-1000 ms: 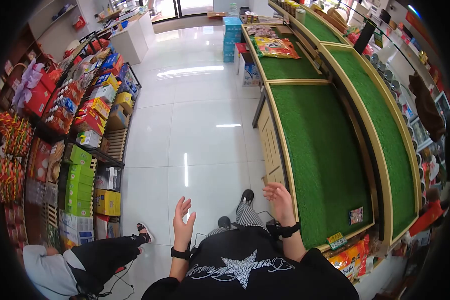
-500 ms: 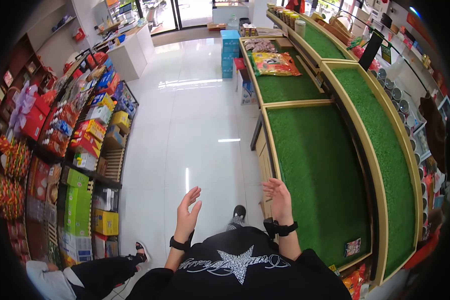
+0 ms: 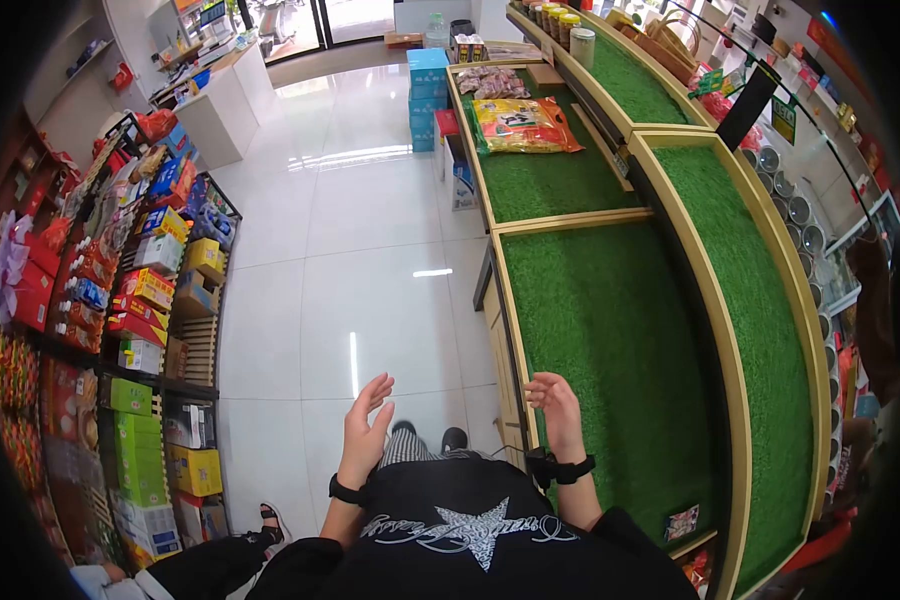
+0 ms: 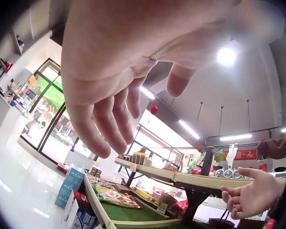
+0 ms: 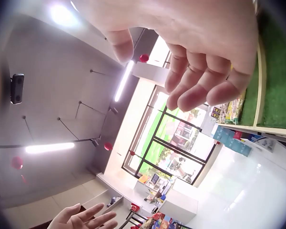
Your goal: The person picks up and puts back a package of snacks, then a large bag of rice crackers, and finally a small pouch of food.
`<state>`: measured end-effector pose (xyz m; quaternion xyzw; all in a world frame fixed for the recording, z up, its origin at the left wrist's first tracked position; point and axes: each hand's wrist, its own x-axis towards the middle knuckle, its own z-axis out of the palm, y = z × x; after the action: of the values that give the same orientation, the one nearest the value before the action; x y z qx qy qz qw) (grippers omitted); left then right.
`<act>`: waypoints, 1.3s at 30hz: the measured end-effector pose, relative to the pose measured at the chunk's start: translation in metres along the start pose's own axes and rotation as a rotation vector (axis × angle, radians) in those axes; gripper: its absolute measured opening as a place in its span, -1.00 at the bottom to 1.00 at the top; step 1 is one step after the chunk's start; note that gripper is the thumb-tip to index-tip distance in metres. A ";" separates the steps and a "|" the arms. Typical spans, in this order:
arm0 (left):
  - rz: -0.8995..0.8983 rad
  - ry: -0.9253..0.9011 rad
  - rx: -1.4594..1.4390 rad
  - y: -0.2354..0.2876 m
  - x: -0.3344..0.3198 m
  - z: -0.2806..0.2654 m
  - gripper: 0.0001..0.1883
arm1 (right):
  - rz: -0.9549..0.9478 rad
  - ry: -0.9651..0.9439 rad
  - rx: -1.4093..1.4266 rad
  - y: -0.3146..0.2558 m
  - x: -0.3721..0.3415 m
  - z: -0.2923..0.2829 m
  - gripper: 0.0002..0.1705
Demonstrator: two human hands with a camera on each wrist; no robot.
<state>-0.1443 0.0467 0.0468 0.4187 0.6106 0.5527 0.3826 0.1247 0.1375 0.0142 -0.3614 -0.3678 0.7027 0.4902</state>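
Both hands are raised in front of the body and hold nothing. The left hand [image 3: 366, 428] is over the tiled floor, fingers relaxed and thumb apart. By the near wooden edge of the green-lined display shelf [image 3: 610, 350] hangs the right hand [image 3: 558, 412], its fingers loosely bent. A small colourful packet [image 3: 681, 523] lies on the shelf's near end. On the section beyond lie a yellow and red bag [image 3: 525, 126] and some pinkish packs [image 3: 494, 83]. In the left wrist view the left hand [image 4: 128, 62] has its fingers hanging loose; the right wrist view shows the right hand [image 5: 195, 47] likewise.
Left of the aisle stands a rack with green boxes [image 3: 140, 440] and a yellow carton [image 3: 195, 470]. Blue boxes [image 3: 427, 95] are stacked beside the far shelf. Another person's sandalled foot [image 3: 270, 522] is at the lower left. Jars [image 3: 582, 47] stand on the upper tier.
The view has turned and moved forward, so the shelves appear further left and the seated or crouching person lower. Both hands remain raised and empty; the feet have changed position.
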 end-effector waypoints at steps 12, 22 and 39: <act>0.084 -0.092 0.077 0.000 0.149 -0.013 -0.57 | 0.014 0.167 -0.178 0.003 0.109 0.037 -0.72; 0.202 -0.169 0.213 0.022 0.274 -0.067 -0.56 | -0.079 0.147 -0.300 0.011 0.232 0.115 -0.74; 0.095 -0.154 0.263 0.001 0.398 -0.077 -0.60 | -0.017 0.137 -0.360 0.027 0.382 0.139 -0.78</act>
<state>-0.3574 0.3910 0.0530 0.5346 0.6260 0.4519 0.3436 -0.1065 0.4730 -0.0009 -0.4869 -0.4563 0.5953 0.4475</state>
